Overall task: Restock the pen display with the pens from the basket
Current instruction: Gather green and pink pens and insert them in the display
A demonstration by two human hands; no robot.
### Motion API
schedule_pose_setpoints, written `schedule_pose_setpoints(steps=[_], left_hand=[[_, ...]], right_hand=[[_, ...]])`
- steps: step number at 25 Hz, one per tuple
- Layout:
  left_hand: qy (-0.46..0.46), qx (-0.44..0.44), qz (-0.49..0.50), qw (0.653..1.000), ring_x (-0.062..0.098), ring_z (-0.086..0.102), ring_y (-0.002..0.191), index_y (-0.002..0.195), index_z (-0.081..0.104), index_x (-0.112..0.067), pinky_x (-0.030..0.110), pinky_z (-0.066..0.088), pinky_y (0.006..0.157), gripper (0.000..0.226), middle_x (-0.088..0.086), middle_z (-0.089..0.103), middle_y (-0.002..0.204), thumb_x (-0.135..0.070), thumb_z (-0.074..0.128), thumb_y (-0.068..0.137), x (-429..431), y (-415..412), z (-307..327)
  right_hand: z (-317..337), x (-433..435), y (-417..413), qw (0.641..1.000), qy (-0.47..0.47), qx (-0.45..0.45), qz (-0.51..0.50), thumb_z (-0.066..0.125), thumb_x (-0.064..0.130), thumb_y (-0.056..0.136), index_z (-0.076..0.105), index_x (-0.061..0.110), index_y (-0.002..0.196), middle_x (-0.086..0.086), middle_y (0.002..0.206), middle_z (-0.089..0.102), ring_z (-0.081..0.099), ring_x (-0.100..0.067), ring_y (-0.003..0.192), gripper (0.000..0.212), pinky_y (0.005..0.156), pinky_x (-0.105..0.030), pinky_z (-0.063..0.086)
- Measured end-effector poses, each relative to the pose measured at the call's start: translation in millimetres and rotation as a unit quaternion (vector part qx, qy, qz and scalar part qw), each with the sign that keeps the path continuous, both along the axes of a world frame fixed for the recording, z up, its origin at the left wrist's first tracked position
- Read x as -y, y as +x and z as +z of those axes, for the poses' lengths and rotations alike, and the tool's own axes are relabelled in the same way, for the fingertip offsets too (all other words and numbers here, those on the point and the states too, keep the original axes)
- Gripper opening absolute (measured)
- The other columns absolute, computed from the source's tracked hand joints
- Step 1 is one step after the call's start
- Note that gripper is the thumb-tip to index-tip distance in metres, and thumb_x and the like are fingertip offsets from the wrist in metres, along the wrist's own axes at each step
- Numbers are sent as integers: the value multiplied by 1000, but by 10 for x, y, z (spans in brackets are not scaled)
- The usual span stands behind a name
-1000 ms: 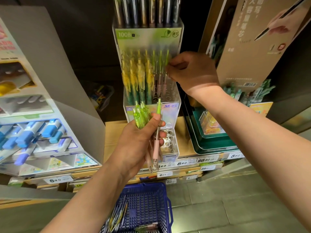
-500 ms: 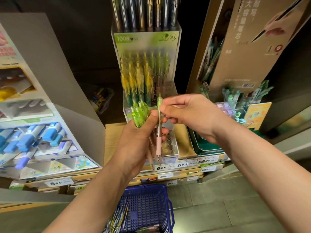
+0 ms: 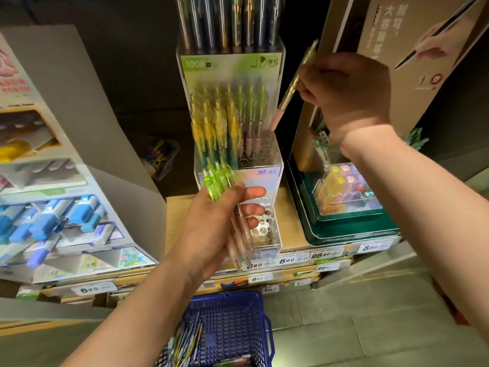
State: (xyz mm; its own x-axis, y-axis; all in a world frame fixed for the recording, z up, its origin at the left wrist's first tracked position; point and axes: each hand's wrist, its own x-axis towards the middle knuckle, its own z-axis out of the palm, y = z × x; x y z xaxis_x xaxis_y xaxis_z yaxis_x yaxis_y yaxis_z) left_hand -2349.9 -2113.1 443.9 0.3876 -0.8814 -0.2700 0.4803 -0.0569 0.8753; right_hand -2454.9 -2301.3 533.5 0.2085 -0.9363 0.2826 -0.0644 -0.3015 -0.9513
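Note:
A clear acrylic pen display stands on the shelf, holding yellow and green pens upright in its left and middle slots; holes on its right side are bare. My left hand grips a bundle of green-topped pens in front of the display's lower tier. My right hand holds a single pen tilted, its pink end pointing down just above the display's bare right-hand holes. A blue basket sits on the floor below, with several pens in its left part.
A grey cardboard stand with blue markers is to the left. A dark green tray with a clear box of small items sits to the right, under a tall brown display card. Price tags line the shelf edge.
My right hand came down from the display, took one pen out of the bundle in my left hand, and has lifted it up to the right side of the display.

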Motion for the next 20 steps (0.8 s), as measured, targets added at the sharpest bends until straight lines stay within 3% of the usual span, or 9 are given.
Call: schedule_pose_setpoints(steps=[7, 13, 15, 18, 20], left_hand=[[-20, -7, -10, 1000, 18, 73, 78, 122, 65, -6, 30, 60, 72, 29, 13, 77, 105, -25, 62, 100, 22, 28, -36], [-19, -16, -17, 1000, 17, 73, 80, 123, 65, -14, 30, 60, 70, 37, 11, 77, 110, -33, 71, 92, 21, 20, -61], [-16, -12, -20, 1000, 16, 72, 79, 125, 64, -14, 28, 58, 66, 42, 9, 77, 111, -34, 72, 90, 39, 15, -59], [-24, -16, -24, 999, 14, 71, 77, 120, 66, -15, 25, 57, 62, 36, 8, 77, 112, -34, 72, 90, 59, 16, -54], [-30, -14, -29, 999, 13, 69, 75, 121, 65, -14, 24, 55, 61, 37, 8, 77, 113, -34, 71, 91, 65, 5, -48]], right_hand=[[-26, 33, 94, 996, -74, -48, 2, 77, 24, 84, 73, 27, 85, 2, 79, 76, 75, -16, 73, 5, 79, -37, 62], [-157, 46, 137, 990, -67, -124, 21, 76, 25, 84, 75, 26, 89, 3, 82, 76, 75, -16, 78, 5, 85, -39, 60], [-257, 27, 160, 976, -83, -201, 25, 75, 28, 85, 76, 25, 95, 11, 83, 73, 71, -5, 78, 10, 88, -30, 57], [-335, -23, 164, 960, -98, -262, 19, 74, 34, 87, 76, 25, 102, 19, 80, 67, 63, 6, 70, 17, 76, -3, 47], [-328, -56, 153, 950, -89, -298, 17, 72, 36, 89, 77, 25, 104, 15, 88, 72, 67, 0, 80, 19, 77, -4, 46]])
